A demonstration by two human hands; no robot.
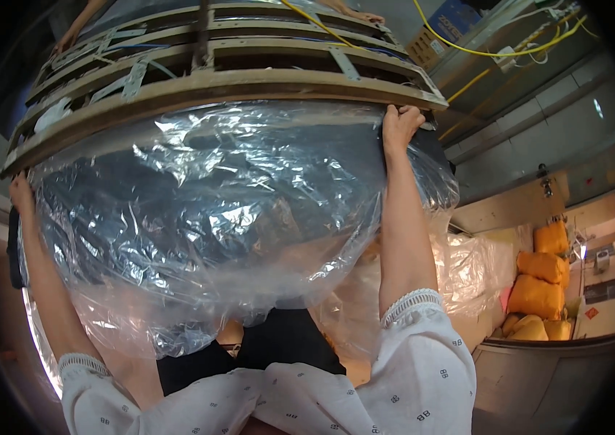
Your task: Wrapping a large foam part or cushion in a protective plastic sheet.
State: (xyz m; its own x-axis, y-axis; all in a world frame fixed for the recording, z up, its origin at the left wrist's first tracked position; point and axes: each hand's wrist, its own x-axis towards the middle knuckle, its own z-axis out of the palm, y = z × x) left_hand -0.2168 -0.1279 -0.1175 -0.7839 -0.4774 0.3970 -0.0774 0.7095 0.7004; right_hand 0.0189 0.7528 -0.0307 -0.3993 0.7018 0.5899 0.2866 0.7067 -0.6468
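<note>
A large wooden frame with slats and metal brackets fills the upper picture. A wide sheet of clear plastic film hangs from its near edge over a dark panel and down toward my lap. My right hand grips the film at the frame's right corner. My left hand holds the film's edge at the frame's left corner. Both arms are raised, in white patterned sleeves.
Another person's hands rest on the frame's far side. Yellow cables and a cardboard box lie on a grey surface at the upper right. Orange-yellow sacks and a grey bin stand at the right.
</note>
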